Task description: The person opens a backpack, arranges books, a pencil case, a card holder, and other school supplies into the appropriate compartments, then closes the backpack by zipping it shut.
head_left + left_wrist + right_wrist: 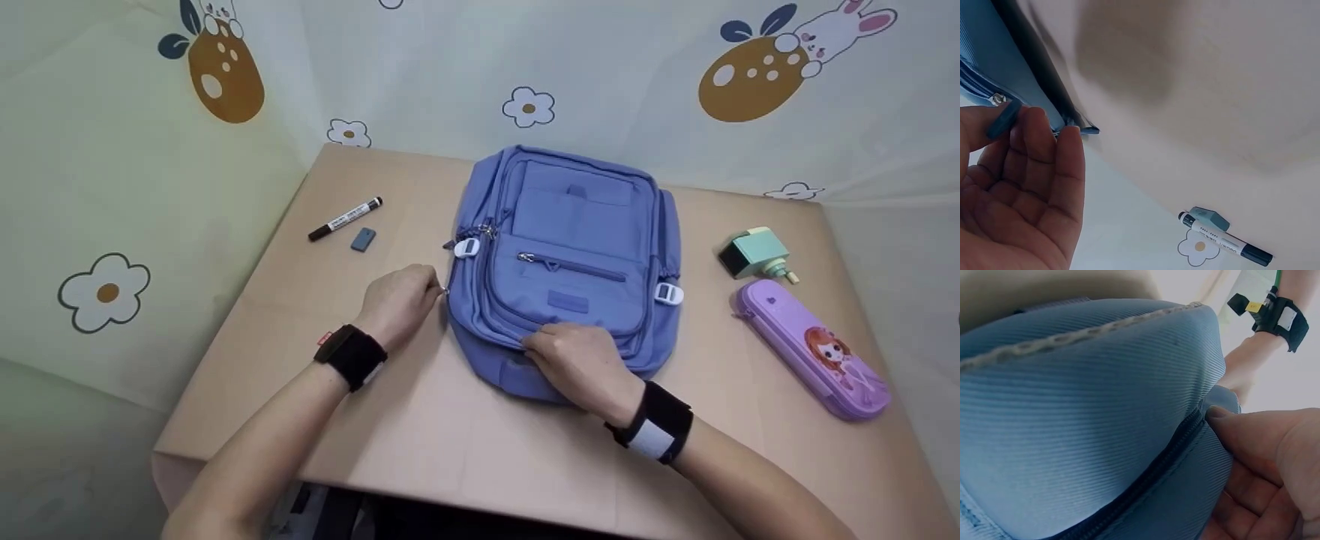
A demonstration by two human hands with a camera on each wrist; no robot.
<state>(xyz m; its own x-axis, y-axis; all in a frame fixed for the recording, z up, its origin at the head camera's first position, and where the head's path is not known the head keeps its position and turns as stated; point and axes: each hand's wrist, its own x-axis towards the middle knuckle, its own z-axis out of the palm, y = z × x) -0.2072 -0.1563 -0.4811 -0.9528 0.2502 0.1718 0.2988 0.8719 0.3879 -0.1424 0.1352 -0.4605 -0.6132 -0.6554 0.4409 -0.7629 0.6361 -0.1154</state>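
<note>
A blue backpack lies on the table with its front pocket facing up. At its left side, my left hand pinches a blue zipper pull between thumb and forefinger; the metal slider shows beside it in the left wrist view. My right hand grips the fabric at the lower front edge of the backpack, its thumb beside the dark zipper in the right wrist view. The tips of the right fingers are partly hidden behind the fabric.
Left of the backpack lie a black-and-white marker and a small blue-grey block. To the right are a mint-green pencil sharpener-like object and a purple pencil case. A patterned cloth hangs behind the table.
</note>
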